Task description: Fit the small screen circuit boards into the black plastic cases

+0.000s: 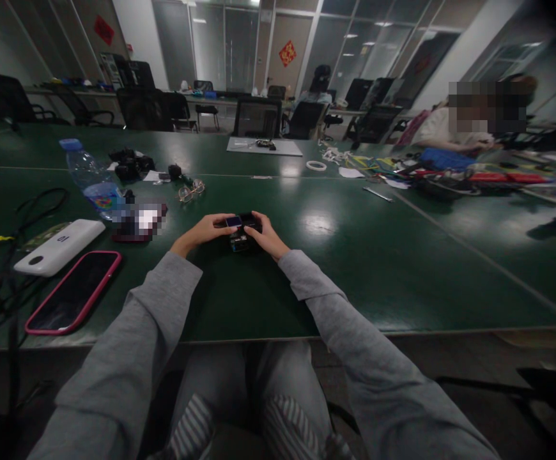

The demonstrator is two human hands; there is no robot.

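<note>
Black, boxy, plastic-looking device [239, 241] seems light, rigid, fragile; left hand [207, 229] and right hand [267, 235] grasp its sides, likely the safest hold.

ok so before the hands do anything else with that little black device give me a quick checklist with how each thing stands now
1. Left hand on the small black device: ok, it grips the left side.
2. Right hand on it too: ok, it grips the right side.
3. Small screen legible: cannot tell, too small in this view.
4. Device resting on the green table or lifted: cannot tell from this angle.
5. Plastic bottle out of the hands' way: ok, it stands off to the left, apart from both.
6. Pink-edged phone free of the left sleeve: ok, a gap shows between them.
</note>
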